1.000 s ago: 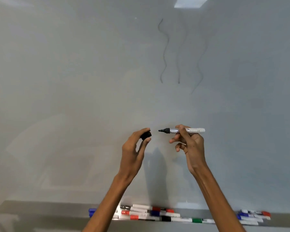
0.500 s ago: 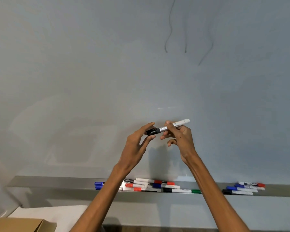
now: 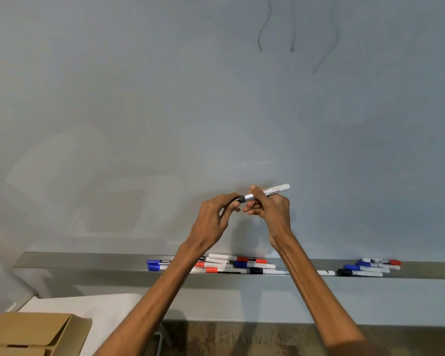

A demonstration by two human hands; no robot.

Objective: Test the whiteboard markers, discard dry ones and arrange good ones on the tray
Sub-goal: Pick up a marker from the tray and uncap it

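Note:
My right hand (image 3: 270, 210) grips a white-barrelled black marker (image 3: 272, 191) in front of the whiteboard (image 3: 139, 98). My left hand (image 3: 216, 217) pinches the marker's black cap (image 3: 238, 199), which sits on the marker's tip. Three faint wavy test lines (image 3: 292, 34) mark the board near the top. On the grey tray (image 3: 88, 260) below lie several markers in a middle pile (image 3: 231, 264) and a smaller group at the right (image 3: 368, 267), with red, blue and black caps.
An open cardboard box (image 3: 28, 332) stands at the bottom left on a white surface (image 3: 95, 307). A wooden floor (image 3: 242, 337) shows below the wall under the tray.
The cap in my left hand has gone from apart from the tip onto the marker. Both hands dropped lower on the board and the view tilted down, bringing the box into sight.

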